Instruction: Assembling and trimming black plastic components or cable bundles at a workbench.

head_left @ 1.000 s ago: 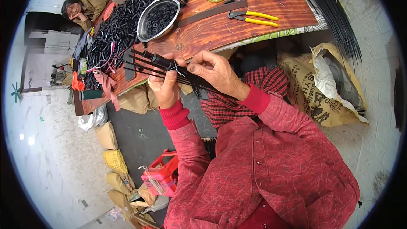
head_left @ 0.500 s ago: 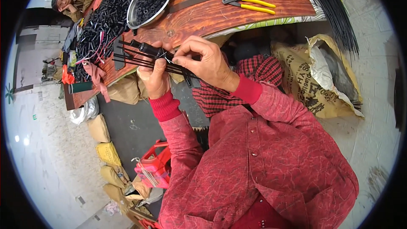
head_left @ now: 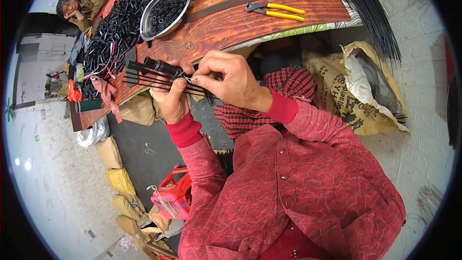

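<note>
My left hand (head_left: 174, 100) is closed around a bundle of thin black rods (head_left: 144, 80), held just off the table's near edge. A black ribbed cylindrical piece (head_left: 160, 66) lies along the bundle, its end pointing to the left. A thin pale wire tie (head_left: 186, 77) crosses the bundle beside my left thumb. Right there, my right hand (head_left: 232, 78) is closed in a pinch on the tie, its fingertips touching the bundle. Part of the tie is hidden by the fingers.
On the wooden table (head_left: 216, 29) are a heap of black plastic parts (head_left: 113, 33), a metal bowl (head_left: 143, 31) of black rings and yellow-handled pliers (head_left: 284, 12). Long black rods (head_left: 370, 12) overhang the right end. An open sack (head_left: 332, 86) stands below. Another person (head_left: 86, 5) leans at the far left.
The bundle has shifted slightly down and left and turned a little, with the cylindrical piece's end showing more. My right hand stays pinched at the tie.
</note>
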A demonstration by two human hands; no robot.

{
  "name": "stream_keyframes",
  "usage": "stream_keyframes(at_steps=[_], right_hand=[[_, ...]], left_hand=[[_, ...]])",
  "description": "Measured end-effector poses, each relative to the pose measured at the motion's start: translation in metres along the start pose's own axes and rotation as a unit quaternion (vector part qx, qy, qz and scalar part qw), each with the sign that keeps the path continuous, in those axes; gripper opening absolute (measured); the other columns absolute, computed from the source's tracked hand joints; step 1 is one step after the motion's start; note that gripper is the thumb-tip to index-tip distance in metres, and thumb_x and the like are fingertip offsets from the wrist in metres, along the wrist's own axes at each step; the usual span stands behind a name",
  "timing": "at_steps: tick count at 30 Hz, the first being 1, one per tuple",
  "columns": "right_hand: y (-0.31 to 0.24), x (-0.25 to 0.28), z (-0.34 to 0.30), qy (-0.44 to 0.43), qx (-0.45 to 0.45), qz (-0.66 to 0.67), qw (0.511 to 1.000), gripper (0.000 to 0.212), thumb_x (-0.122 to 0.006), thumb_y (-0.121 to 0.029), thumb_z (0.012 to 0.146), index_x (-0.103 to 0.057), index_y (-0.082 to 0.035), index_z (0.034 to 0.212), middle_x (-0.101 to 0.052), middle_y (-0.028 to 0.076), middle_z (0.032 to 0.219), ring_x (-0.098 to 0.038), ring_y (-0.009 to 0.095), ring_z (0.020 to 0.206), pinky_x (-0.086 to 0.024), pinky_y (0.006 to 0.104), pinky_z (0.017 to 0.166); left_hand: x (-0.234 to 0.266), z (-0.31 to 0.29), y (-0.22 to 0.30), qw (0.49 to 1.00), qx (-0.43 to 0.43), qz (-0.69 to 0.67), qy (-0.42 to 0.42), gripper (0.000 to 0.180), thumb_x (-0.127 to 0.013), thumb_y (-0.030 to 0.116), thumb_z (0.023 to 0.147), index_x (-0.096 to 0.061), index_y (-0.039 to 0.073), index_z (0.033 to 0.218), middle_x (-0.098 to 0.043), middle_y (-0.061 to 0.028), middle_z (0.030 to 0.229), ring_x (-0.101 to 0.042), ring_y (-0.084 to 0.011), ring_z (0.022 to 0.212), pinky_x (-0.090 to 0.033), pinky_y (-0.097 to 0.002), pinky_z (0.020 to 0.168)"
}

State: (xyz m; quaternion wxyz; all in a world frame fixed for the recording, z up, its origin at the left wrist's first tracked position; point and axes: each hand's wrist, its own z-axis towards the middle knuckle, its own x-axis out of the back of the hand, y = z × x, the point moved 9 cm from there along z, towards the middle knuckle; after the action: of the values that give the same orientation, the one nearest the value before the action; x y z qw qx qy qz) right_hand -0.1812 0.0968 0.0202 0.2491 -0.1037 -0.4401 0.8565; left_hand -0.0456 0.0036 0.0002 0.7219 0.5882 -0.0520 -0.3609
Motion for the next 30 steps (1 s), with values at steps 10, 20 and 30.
stream_keyframes(at_steps=[10,20,30], right_hand=[[0.049,-0.031,-0.016,-0.163,-0.294,0.355,0.872,0.018,-0.069,-0.019,0.09,-0.06,-0.003,0.091,-0.058,-0.002,0.078,-0.053,0.003,0.069,-0.041,0.0178,0.059],[0.053,-0.031,-0.007,-0.136,-0.292,0.338,0.884,0.02,-0.069,-0.023,0.09,-0.058,-0.007,0.087,-0.056,-0.004,0.076,-0.049,0.0,0.066,-0.036,0.0159,0.055],[0.059,-0.035,0.001,-0.204,-0.29,0.311,0.882,0.024,-0.068,-0.024,0.091,-0.053,-0.008,0.081,-0.053,-0.003,0.074,-0.047,0.002,0.065,-0.039,0.018,0.057]], left_hand=[[-0.013,-0.002,0.006,1.0,0.005,0.008,-0.007,0.04,-0.076,0.004,0.076,-0.057,-0.004,0.11,-0.064,-0.015,0.094,-0.062,-0.0223,0.087,-0.05,-0.0328,0.081],[-0.003,0.001,-0.002,0.998,0.038,0.043,0.03,0.041,-0.076,0.005,0.077,-0.059,-0.005,0.113,-0.066,-0.0111,0.098,-0.063,-0.0171,0.088,-0.05,-0.0293,0.083],[-0.008,0.004,0.002,0.992,0.04,0.122,0.001,0.044,-0.076,0.006,0.079,-0.055,-0.006,0.117,-0.065,-0.0128,0.104,-0.063,-0.0196,0.092,-0.05,-0.0311,0.086]])
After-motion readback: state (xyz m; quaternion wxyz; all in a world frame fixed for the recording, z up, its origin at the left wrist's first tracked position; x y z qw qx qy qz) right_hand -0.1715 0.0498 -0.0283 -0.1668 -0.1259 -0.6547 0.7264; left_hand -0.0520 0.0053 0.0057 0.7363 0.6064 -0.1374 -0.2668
